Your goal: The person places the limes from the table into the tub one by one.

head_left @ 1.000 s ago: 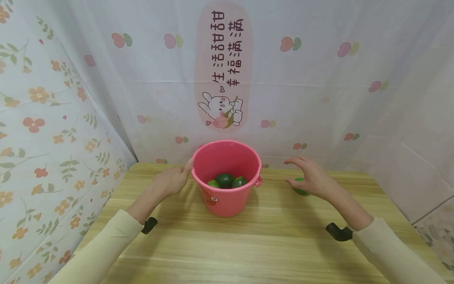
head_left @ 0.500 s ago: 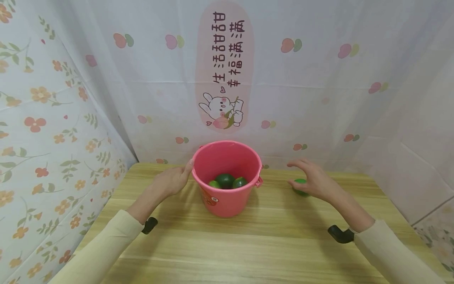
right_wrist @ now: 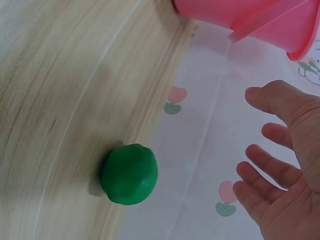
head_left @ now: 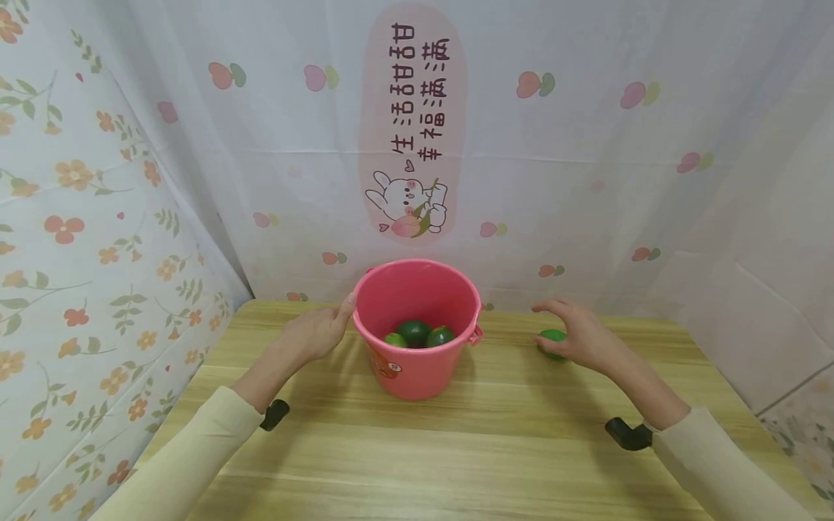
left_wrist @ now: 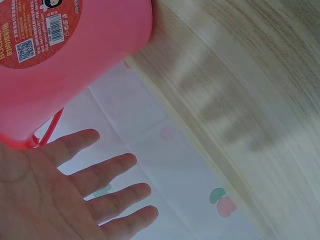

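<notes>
We notice that the right hand [head_left: 582,334] is moved slightly rightward since one second ago. Its fingers stand wide beside one green fruit [right_wrist: 129,174] on the table [head_left: 417,463]. Three more green fruits [head_left: 413,333] lie inside one pink bucket [head_left: 430,373]. Our left hand [head_left: 316,333] keeps its thumb at the bucket's rim, fingers straight and spread. One label [left_wrist: 35,37] bears one QR code [left_wrist: 25,50] and one barcode [left_wrist: 55,29]; on the curtain [head_left: 567,181] we read 生活甜甜 and 幸福满满.

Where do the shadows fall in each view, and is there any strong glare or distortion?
Head view: a soft shadow on the table, below the right hand in the picture. Left wrist view: a soft-edged, finger-shaped shadow beyond the left hand; curved wood grain, possibly lens distortion. Right wrist view: the green fruit has a soft shadow at its picture-left. No strong glare anywhere.
</notes>
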Available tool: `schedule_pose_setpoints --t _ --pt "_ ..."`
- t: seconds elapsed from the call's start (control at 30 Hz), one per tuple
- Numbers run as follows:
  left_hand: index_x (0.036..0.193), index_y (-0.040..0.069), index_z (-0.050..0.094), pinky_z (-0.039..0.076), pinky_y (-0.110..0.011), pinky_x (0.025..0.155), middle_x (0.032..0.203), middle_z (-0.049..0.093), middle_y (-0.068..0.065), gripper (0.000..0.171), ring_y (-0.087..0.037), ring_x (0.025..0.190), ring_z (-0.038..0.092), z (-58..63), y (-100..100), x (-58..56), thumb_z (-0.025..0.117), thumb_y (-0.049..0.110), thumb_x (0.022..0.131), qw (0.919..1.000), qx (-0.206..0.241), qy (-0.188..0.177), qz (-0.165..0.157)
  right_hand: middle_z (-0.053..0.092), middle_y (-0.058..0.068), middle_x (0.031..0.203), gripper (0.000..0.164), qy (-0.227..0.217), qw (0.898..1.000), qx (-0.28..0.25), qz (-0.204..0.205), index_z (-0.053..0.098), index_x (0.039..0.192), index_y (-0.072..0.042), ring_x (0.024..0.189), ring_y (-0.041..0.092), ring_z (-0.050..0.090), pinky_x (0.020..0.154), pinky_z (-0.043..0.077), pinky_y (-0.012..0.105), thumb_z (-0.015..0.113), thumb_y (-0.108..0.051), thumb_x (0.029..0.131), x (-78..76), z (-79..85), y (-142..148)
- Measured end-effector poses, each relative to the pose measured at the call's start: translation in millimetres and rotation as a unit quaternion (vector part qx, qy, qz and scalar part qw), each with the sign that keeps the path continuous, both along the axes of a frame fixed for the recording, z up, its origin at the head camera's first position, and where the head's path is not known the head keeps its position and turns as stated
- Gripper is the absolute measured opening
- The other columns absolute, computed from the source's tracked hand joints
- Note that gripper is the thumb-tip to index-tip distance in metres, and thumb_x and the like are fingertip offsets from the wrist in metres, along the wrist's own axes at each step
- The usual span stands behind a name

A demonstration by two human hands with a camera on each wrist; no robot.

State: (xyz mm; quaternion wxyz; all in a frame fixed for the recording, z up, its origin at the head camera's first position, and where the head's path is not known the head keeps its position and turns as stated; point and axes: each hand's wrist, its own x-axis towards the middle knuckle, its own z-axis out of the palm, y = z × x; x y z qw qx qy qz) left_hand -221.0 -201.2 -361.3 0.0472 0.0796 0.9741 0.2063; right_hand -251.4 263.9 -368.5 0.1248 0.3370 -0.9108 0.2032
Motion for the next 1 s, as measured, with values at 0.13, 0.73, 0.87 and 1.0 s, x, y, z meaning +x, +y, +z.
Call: schedule_pose_setpoints --t 0.13,0.73,0.87,1.0 --pt "0.149 0.001 0.05 0.04 -0.062 0.103 0.144 0.054 -0.02 0.088 -0.042 0.13 0.051 0.7 0 -0.4 0.004 0.062 0.105 1.0 -0.002 0.002 -0.004 0.062 0.021 0.123 0.048 -0.01 1.0 0.0 -0.006 0.063 0.125 0.003 0.112 0.044 0.059 0.088 0.051 0.059 0.085 -0.006 0.083 -0.4 -2.3 3" --pt "0.151 0.004 0.049 0.04 -0.064 0.102 0.145 0.054 -0.019 0.087 -0.043 0.131 0.05 1.5 0 -0.2 0.004 0.063 0.105 1.0 -0.003 -0.007 0.001 0.062 0.023 0.124 0.047 -0.038 0.999 0.003 -0.014 0.063 0.125 0.004 0.114 0.045 0.058 0.089 0.05 0.06 0.084 -0.008 0.084 2.7 -8.6 9" --pt "0.15 0.004 0.05 0.041 -0.064 0.1 0.144 0.055 -0.02 0.087 -0.043 0.129 0.051 1.7 1 -1.0 0.004 0.062 0.105 0.9999 -0.007 -0.008 0.001 0.062 0.023 0.123 0.047 -0.042 0.999 0.007 -0.016 0.063 0.124 0.005 0.114 0.047 0.057 0.09 0.049 0.061 0.084 -0.01 0.085 2.3 -10.2 12" --pt "0.15 0.004 0.05 0.041 -0.064 0.1 0.143 0.055 -0.02 0.086 -0.043 0.129 0.052 1.4 1 -1.8 0.005 0.062 0.105 0.9999 -0.007 -0.008 -0.001 0.063 0.024 0.122 0.047 -0.035 0.999 0.01 -0.015 0.064 0.123 0.005 0.114 0.047 0.057 0.09 0.049 0.061 0.085 -0.01 0.084 2.7 -13.0 14"
